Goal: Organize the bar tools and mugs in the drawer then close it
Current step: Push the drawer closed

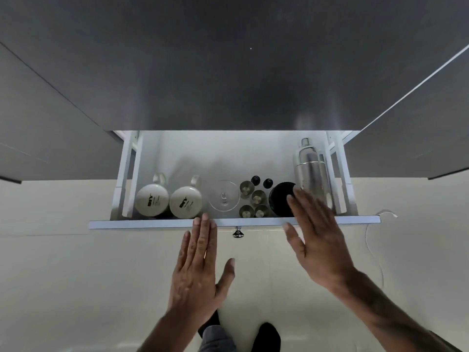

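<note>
The white drawer [152,224] stands pulled out below a dark countertop. Inside, from left to right, sit two cream mugs [152,200] [186,201] upside down, a clear stemmed glass [224,195], several small steel cups [253,199] with two black stoppers [261,180] behind them, a round black container [279,199] and a steel cocktail shaker [311,168]. My left hand [196,270] is flat and open, fingertips at the drawer's front edge. My right hand [316,235] is open too, fingers spread over the front edge, partly covering the black container.
A chrome knob [238,233] sticks out under the drawer front between my hands. A white cable [373,240] trails over the pale floor at the right. Dark cabinet fronts [50,138] flank the drawer. My feet [266,336] show at the bottom.
</note>
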Available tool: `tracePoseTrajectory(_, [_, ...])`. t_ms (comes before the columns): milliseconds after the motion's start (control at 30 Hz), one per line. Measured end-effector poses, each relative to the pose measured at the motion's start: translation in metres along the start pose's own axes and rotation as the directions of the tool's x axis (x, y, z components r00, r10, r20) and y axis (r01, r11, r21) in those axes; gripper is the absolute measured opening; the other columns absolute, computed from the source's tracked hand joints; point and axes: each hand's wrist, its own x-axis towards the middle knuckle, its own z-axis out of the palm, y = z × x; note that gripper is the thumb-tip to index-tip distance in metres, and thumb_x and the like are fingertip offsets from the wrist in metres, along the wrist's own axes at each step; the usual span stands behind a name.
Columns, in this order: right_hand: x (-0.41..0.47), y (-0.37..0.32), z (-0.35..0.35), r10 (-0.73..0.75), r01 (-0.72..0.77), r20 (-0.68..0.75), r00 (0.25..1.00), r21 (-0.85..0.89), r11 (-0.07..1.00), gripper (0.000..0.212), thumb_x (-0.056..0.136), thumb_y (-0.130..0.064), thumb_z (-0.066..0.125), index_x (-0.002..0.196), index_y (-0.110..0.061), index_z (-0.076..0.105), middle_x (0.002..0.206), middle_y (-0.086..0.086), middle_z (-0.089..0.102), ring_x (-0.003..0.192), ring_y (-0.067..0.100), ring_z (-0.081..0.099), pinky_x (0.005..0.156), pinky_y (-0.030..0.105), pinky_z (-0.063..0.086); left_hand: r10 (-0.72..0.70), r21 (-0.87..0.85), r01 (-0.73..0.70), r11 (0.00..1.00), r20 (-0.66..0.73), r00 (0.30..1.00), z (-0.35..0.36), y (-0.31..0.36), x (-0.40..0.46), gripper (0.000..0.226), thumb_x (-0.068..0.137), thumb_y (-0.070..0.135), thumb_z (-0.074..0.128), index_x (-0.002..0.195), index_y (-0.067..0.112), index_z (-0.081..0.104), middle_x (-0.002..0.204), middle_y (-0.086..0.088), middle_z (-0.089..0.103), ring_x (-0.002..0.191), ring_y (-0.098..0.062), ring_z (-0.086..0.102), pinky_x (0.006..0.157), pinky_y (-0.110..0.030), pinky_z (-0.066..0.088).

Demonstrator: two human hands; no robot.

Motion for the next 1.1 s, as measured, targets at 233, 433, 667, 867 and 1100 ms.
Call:
tracePoseTrajectory(233, [-0.011,-0.037,0.035,-0.059,0.061,0.106,0.993,-0.016,0.998,0.066,0.101,-0.045,0.041,0.15,-0.003,0.03,0.162,0.016,0.022,0.151,0.032,0.019,0.117,0.049,0.032,-0.013,0.118,-0.001,0.993,0.117,0.993,0.007,-0.008,0.026,0.084,0.093,0.053,0.048,0.152,0.0,0.022,0.163,-0.018,0.012,0.152,-0.031,0.01,0.121,-0.052,0.017])
tracePoseTrajectory(433, [0.034,-0.027,0.04,-0.038,0.044,0.12,0.992,-0.055,0.997,0.066,0.101,-0.046,0.036,0.153,-0.005,0.023,0.163,0.014,0.016,0.152,0.03,0.013,0.119,0.049,0.027,-0.012,0.177,-0.014,0.984,0.145,0.989,0.008,-0.02,0.073,0.083,0.094,0.056,0.04,0.154,0.001,0.02,0.163,-0.018,0.011,0.152,-0.031,0.01,0.12,-0.054,0.015])
tracePoseTrajectory(667, [0.065,-0.042,0.047,0.033,-0.027,0.145,0.989,-0.046,0.999,0.067,0.1,-0.047,0.028,0.154,-0.008,0.018,0.164,0.013,0.012,0.152,0.027,0.012,0.121,0.039,0.014,0.052,0.086,-0.06,0.995,0.093,0.994,0.009,-0.02,0.112,0.074,0.095,0.045,0.041,0.151,-0.001,0.027,0.161,-0.02,0.018,0.15,-0.033,0.015,0.12,-0.049,0.024])
tracePoseTrajectory(867, [0.103,-0.046,0.066,0.086,-0.089,0.199,0.976,0.003,0.996,0.074,0.096,-0.051,0.015,0.155,-0.008,0.007,0.164,0.013,-0.002,0.152,0.027,-0.001,0.124,0.037,0.005,-0.014,0.138,-0.02,0.99,0.239,0.971,0.02,-0.028,0.149,0.081,0.093,0.052,0.025,0.155,0.001,0.012,0.164,-0.018,0.001,0.151,-0.033,0.003,0.122,-0.047,0.017])
tracePoseTrajectory(1100, [0.146,-0.045,0.061,0.098,-0.113,0.32,0.942,0.028,0.993,0.072,0.101,-0.04,0.031,0.154,-0.011,-0.009,0.162,0.013,-0.019,0.151,0.026,-0.015,0.125,0.042,-0.002,-0.075,0.152,0.026,0.988,0.323,0.944,0.015,-0.03,0.189,0.082,0.098,0.049,0.033,0.155,0.007,-0.01,0.162,-0.013,-0.022,0.15,-0.029,-0.016,0.123,-0.043,-0.001])
